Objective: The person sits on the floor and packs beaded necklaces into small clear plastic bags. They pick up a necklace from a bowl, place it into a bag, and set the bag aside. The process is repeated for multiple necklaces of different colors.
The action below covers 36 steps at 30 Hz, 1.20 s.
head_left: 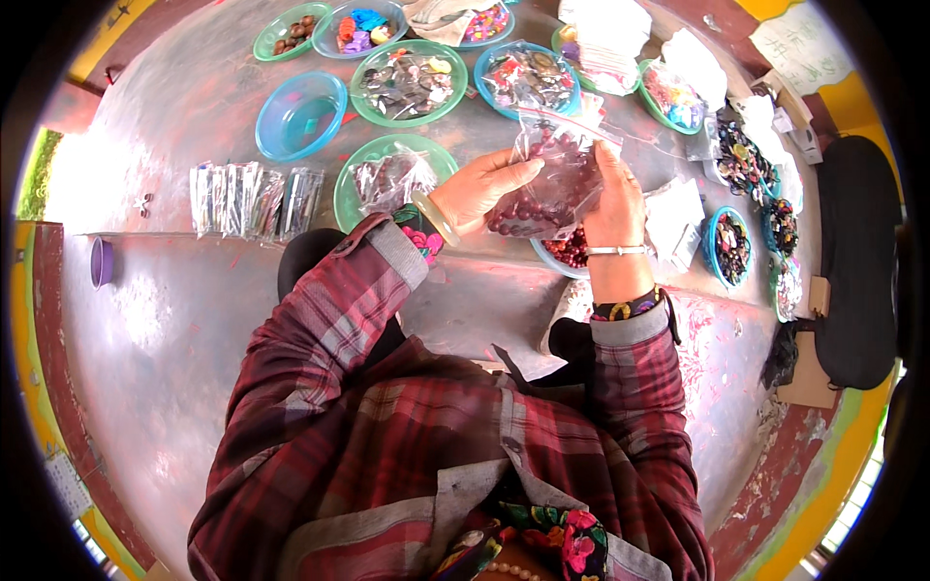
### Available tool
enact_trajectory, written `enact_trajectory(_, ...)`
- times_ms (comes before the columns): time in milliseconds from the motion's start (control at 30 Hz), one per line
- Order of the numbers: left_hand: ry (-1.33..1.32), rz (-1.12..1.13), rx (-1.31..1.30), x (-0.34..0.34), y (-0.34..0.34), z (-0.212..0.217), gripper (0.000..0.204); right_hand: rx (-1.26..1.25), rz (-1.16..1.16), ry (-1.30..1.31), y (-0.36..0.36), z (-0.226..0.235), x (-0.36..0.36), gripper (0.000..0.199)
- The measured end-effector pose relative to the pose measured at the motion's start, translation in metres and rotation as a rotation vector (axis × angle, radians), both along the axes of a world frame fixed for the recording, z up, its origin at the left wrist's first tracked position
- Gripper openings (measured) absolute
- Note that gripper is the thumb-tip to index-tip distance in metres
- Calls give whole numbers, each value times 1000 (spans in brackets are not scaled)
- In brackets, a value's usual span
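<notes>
Between my two hands is a clear zip bag (pixel 557 184) filled with dark red round beads. My left hand (pixel 481 188) pinches the bag's left side, thumb on top. At the upper right edge my right hand (pixel 614 205) grips it, fingers mostly behind the plastic. Below the bag, partly hidden, a bowl of red beads (pixel 572 250) sits at the step's edge. Left of my left hand stands a green bowl (pixel 349 198) with more clear bags of dark beads in it.
An empty blue bowl (pixel 301 116) and a row of packed clear sleeves (pixel 257 201) lie to the left. Green and blue bowls of bagged trinkets (pixel 409 82) line the back. A blue basket of beads (pixel 728 247) stands right, near a white bag (pixel 675 221). A purple cup (pixel 102 262) is far left.
</notes>
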<state>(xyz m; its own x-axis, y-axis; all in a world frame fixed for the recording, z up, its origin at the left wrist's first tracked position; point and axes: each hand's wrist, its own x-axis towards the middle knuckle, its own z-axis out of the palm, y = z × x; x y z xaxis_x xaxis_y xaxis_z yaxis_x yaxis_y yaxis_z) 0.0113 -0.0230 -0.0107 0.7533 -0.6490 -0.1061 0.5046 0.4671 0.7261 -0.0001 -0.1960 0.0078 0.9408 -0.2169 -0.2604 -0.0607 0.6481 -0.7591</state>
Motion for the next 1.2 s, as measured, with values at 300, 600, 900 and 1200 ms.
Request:
enact_trajectory(300, -136, 53, -1, 17, 57, 2, 45, -149, 111, 22, -15, -2, -1, 33)
enact_trajectory(600, -96, 539, 381, 49, 179, -92, 34, -181, 213, 33, -21, -3, 0, 35)
enact_trajectory(900, -1130, 345, 2018, 30, 136, -183, 36, -211, 350, 91, -20, -8, -1, 32)
enact_trajectory(1200, -693, 260, 1923, 12, 101, -187, 50, -251, 409, 101, -17, -7, -1, 31)
